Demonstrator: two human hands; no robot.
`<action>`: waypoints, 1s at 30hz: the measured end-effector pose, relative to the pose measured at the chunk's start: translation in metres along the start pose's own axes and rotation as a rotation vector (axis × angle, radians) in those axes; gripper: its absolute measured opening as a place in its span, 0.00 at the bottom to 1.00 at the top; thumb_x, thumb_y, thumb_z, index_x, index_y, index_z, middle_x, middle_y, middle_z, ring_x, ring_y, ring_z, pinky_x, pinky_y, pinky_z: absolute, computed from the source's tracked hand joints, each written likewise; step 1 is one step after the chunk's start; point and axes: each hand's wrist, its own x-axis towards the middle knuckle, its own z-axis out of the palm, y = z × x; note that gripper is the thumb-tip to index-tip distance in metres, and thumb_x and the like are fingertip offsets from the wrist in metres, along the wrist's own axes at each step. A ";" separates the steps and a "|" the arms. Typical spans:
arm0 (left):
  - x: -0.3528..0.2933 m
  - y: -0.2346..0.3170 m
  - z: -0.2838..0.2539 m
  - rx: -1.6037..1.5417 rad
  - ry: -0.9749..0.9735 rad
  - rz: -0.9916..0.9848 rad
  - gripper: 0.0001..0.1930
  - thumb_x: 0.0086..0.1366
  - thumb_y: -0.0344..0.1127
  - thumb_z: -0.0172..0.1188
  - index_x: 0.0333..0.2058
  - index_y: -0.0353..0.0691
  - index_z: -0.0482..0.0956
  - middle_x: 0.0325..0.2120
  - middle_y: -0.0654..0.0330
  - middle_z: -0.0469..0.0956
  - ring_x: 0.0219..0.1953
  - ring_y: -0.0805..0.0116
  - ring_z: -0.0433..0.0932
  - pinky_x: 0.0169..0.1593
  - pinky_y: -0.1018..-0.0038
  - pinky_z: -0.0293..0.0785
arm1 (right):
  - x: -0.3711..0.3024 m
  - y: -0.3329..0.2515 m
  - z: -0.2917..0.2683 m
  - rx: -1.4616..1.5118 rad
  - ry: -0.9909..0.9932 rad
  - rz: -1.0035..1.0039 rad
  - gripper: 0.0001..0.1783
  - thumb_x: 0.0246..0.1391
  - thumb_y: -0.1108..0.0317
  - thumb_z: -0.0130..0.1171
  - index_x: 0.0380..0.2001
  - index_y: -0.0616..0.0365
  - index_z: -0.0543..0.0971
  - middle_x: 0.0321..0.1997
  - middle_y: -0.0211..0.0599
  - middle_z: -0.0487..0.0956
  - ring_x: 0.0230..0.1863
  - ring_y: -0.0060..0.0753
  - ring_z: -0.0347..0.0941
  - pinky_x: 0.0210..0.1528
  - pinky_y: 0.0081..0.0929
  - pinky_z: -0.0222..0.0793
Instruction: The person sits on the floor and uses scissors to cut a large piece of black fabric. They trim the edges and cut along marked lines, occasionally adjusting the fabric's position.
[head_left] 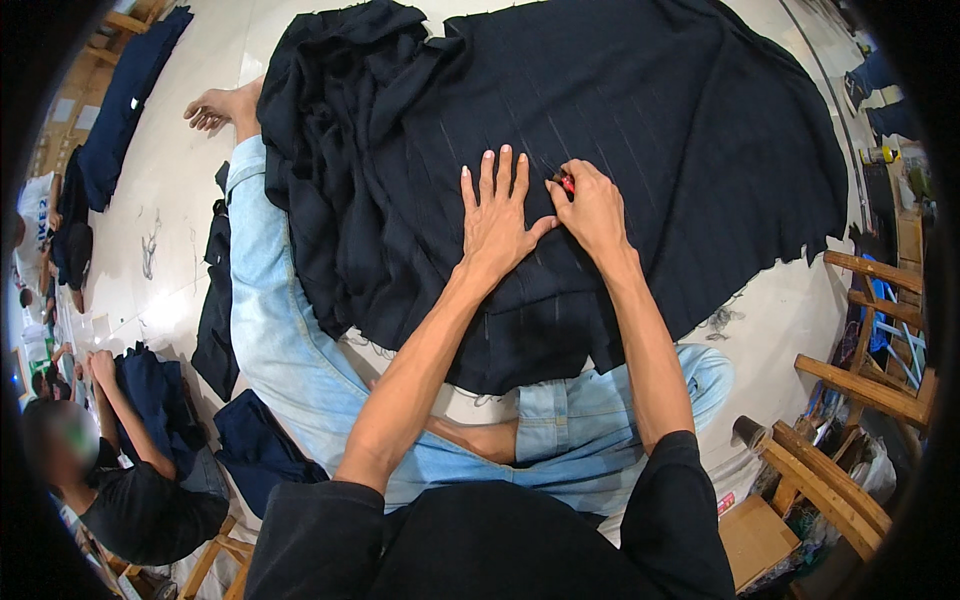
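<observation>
A large dark navy cloth (pixel 650 120) is spread over the floor and across my lap, with thin pale lines running along it and a ragged lower edge. My left hand (pixel 497 222) lies flat on it, fingers spread. Just to the right, my right hand (pixel 595 208) is closed around a small red tool (pixel 567 184), mostly hidden by the fingers; its exact kind cannot be made out. The tool sits low over the cloth, close to one of the pale lines. Toward the left, the cloth is bunched into deep folds.
Wooden stools (pixel 865 390) and a cardboard box (pixel 760 540) stand at the right. Folded dark cloth (pixel 262 450) lies on the pale tiled floor (pixel 150 290) at the left, near a seated person (pixel 150 500). Loose thread tufts (pixel 722 318) lie beside the cloth's edge.
</observation>
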 end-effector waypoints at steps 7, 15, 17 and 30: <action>0.004 0.002 -0.001 -0.074 0.046 -0.004 0.42 0.63 0.58 0.60 0.69 0.39 0.59 0.71 0.46 0.51 0.74 0.45 0.44 0.72 0.42 0.36 | -0.007 0.028 0.014 0.152 0.106 -0.109 0.10 0.57 0.69 0.60 0.38 0.65 0.77 0.37 0.49 0.79 0.36 0.55 0.79 0.38 0.42 0.74; 0.045 -0.029 -0.011 -0.219 -0.025 0.128 0.27 0.67 0.41 0.58 0.63 0.45 0.70 0.68 0.51 0.60 0.73 0.51 0.49 0.73 0.43 0.35 | -0.009 0.007 0.008 0.123 0.093 -0.046 0.11 0.55 0.69 0.62 0.36 0.66 0.78 0.35 0.48 0.80 0.35 0.52 0.80 0.38 0.42 0.74; 0.047 -0.034 -0.009 -0.193 -0.056 0.161 0.27 0.67 0.42 0.58 0.64 0.49 0.69 0.70 0.54 0.59 0.74 0.54 0.48 0.74 0.45 0.33 | -0.007 0.012 0.012 0.162 0.107 -0.036 0.10 0.55 0.68 0.63 0.35 0.66 0.78 0.33 0.48 0.80 0.34 0.51 0.79 0.37 0.41 0.73; 0.064 -0.033 0.000 -0.431 -0.057 0.061 0.09 0.63 0.44 0.64 0.41 0.56 0.88 0.69 0.57 0.60 0.75 0.52 0.44 0.72 0.43 0.22 | -0.007 0.018 0.007 0.523 0.033 0.265 0.14 0.63 0.62 0.58 0.36 0.65 0.80 0.22 0.37 0.76 0.26 0.22 0.69 0.32 0.27 0.66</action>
